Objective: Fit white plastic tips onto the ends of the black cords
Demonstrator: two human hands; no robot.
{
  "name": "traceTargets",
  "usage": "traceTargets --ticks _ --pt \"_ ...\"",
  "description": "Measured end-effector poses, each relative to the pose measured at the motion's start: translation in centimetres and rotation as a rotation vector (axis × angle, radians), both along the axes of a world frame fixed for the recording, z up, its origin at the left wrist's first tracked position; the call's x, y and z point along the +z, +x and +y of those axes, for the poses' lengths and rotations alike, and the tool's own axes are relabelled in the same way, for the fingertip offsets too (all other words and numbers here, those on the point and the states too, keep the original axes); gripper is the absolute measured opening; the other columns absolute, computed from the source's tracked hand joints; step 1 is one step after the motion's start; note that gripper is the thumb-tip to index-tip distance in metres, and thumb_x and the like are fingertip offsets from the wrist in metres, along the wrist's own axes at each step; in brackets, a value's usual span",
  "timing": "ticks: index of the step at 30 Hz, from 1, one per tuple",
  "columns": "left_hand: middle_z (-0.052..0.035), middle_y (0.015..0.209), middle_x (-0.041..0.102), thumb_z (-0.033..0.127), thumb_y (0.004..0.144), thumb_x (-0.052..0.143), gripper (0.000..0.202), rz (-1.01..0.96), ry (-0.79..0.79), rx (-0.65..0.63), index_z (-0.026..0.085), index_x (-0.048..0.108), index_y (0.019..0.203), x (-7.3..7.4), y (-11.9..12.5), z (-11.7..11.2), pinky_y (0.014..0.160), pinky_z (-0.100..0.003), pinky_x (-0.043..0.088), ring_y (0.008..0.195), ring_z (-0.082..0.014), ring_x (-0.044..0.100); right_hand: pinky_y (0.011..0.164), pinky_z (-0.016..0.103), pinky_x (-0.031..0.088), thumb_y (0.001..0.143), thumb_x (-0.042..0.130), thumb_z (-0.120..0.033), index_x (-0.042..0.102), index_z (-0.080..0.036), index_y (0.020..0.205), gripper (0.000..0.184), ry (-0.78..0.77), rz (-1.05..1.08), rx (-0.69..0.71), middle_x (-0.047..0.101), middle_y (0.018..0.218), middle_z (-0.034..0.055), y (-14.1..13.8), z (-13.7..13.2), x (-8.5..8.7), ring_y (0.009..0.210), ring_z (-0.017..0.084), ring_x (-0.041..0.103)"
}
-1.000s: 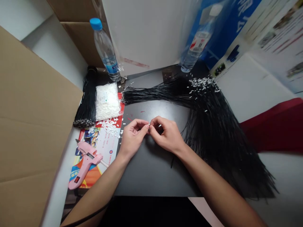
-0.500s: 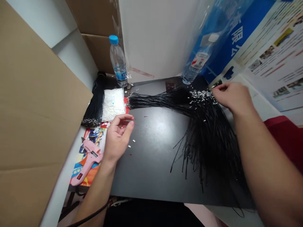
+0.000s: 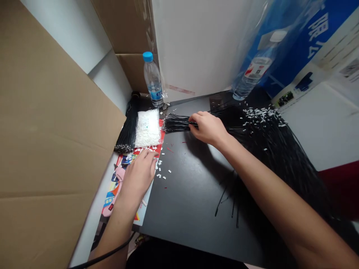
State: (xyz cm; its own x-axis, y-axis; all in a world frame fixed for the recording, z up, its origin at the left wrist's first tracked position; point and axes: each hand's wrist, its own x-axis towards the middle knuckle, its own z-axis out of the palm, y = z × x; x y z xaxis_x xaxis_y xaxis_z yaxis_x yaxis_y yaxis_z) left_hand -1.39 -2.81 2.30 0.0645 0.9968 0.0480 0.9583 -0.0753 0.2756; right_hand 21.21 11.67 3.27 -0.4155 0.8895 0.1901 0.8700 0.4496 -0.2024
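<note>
My right hand has its fingers closed over the black wires of a thin bundle lying across the table; how many it grips is hidden. My left hand hovers low at the left, fingers loosely curved and thumb a little apart, with nothing visible in it. Close to its fingertips, small white plastic pieces lie scattered. Just beyond sits a clear bag of white pieces. A large heap of black wires spreads on the right, with many white ends at its top.
A pink glue gun lies partly behind my left arm on a colourful printed sheet. Another black wire bundle is at far left. Two water bottles, one blue-capped and one white-capped, stand behind. A cardboard panel walls the left.
My right hand has moved left from the white ends of the heap to the thin wire bundle. My left hand has turned palm-down by the white pieces, more of which lie loose. The view has shifted.
</note>
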Motion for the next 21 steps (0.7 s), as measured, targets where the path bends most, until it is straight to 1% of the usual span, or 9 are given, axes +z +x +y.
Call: traceTargets --ticks 2,5,9,12,15,17,19,21 --pt "-0.0114 0.107 0.069 0.019 0.098 0.046 0.027 0.055 -0.012 -0.019 0.020 0.069 0.113 0.0 0.4 0.7 0.067 -0.034 0.049 0.090 -0.0269 0.068 0.070 0.033 0.045 0.092 0.055 -0.023 0.069 -0.020 0.107 0.022 -0.021 0.010 0.037 0.070 0.108 0.0126 -1.1 0.6 -0.1 0.101 0.027 0.060" --pt "-0.0108 0.105 0.069 0.017 0.098 0.048 0.028 0.124 -0.015 -0.053 0.021 0.071 0.113 -0.3 0.9 1.8 0.063 -0.032 0.048 0.090 -0.0257 0.068 0.069 0.033 0.044 0.093 0.053 -0.022 0.069 -0.020 0.107 0.022 -0.051 0.027 0.067 0.070 0.108 0.0113 -1.9 1.0 -0.4 0.102 0.026 0.061" --pt "-0.0105 0.100 0.070 0.018 0.097 0.050 0.023 0.151 0.000 -0.077 0.021 0.072 0.104 -0.8 1.1 2.6 0.059 -0.031 0.046 0.088 -0.0261 0.067 0.069 0.031 0.043 0.092 0.052 -0.018 0.070 -0.021 0.105 0.022 -0.067 0.043 0.116 0.071 0.106 0.0093 -2.4 1.0 -1.1 0.100 0.024 0.062" --pt "-0.0102 0.096 0.071 0.017 0.096 0.050 0.021 0.101 0.030 -0.071 0.020 0.071 0.096 -1.0 1.0 2.7 0.059 -0.031 0.045 0.087 -0.0254 0.066 0.069 0.030 0.042 0.092 0.052 -0.017 0.070 -0.021 0.105 0.023 -0.058 0.048 0.192 0.071 0.107 0.0087 -3.2 0.7 -1.5 0.101 0.023 0.061" --pt "-0.0090 0.094 0.072 0.017 0.094 0.051 0.018 -0.065 0.086 -0.043 0.021 0.069 0.092 -0.9 1.1 2.7 0.063 -0.031 0.045 0.082 -0.0233 0.065 0.069 0.029 0.041 0.092 0.054 -0.018 0.070 -0.020 0.106 0.021 -0.075 0.105 0.238 0.071 0.107 0.0087 -4.0 -0.2 -1.6 0.101 0.022 0.061" --pt "-0.0053 0.083 0.070 0.018 0.092 0.053 0.015 -0.231 0.117 -0.031 0.021 0.068 0.089 -0.7 1.2 2.9 0.064 -0.030 0.045 0.071 -0.0196 0.062 0.071 0.027 0.041 0.091 0.056 -0.020 0.070 -0.019 0.104 0.019 -0.143 0.213 0.272 0.072 0.101 0.0067 -4.3 -1.0 -1.8 0.094 0.019 0.062" --pt "0.0012 0.064 0.061 0.020 0.089 0.056 0.013 -0.408 0.098 0.013 0.020 0.068 0.086 -0.5 1.5 3.2 0.058 -0.027 0.041 0.056 -0.0149 0.053 0.070 0.026 0.041 0.092 0.057 -0.022 0.071 -0.019 0.099 0.016 -0.251 0.341 0.303 0.073 0.093 0.0038 -4.3 -1.7 -2.1 0.082 0.015 0.063" --pt "0.0063 0.053 0.047 0.024 0.086 0.058 0.011 -0.578 0.038 0.090 0.019 0.068 0.085 -0.4 1.8 3.6 0.051 -0.024 0.035 0.047 -0.0114 0.043 0.069 0.025 0.041 0.092 0.056 -0.021 0.071 -0.018 0.095 0.015 -0.316 0.427 0.283 0.073 0.089 0.0021 -4.0 -2.1 -2.5 0.074 0.012 0.061"
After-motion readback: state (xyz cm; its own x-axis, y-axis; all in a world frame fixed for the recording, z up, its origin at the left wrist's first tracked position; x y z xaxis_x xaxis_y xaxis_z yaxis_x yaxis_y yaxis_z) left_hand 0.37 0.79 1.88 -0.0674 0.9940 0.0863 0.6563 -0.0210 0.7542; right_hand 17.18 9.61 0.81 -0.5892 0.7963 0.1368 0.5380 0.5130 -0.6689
